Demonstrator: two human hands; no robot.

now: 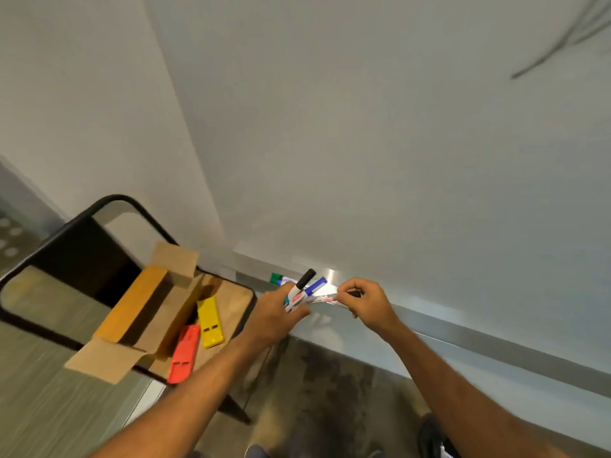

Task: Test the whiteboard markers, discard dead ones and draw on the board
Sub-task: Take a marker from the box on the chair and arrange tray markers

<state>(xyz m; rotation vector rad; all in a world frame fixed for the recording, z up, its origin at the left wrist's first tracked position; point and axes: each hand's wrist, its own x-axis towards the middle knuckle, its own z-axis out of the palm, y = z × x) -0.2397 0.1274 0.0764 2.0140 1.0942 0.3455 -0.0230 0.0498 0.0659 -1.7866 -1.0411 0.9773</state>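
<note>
My left hand [277, 312] grips a bunch of markers over the metal tray [429, 322] under the whiteboard [363, 143]. A black-capped marker [305, 279] and a blue-capped marker [315, 285] stick up out of that fist. My right hand [367, 300] pinches one white-barrelled marker [325, 298] that lies across toward the bunch. A green-capped marker [276, 278] lies on the tray behind my left hand. Dark strokes [562, 41] mark the board at the upper right.
To the left stands a black-framed stool [99, 226] with a wooden seat. On it sit an open cardboard box [145, 312], a yellow flat plastic piece [210, 322] and a red one [183, 353]. Floor shows below the tray.
</note>
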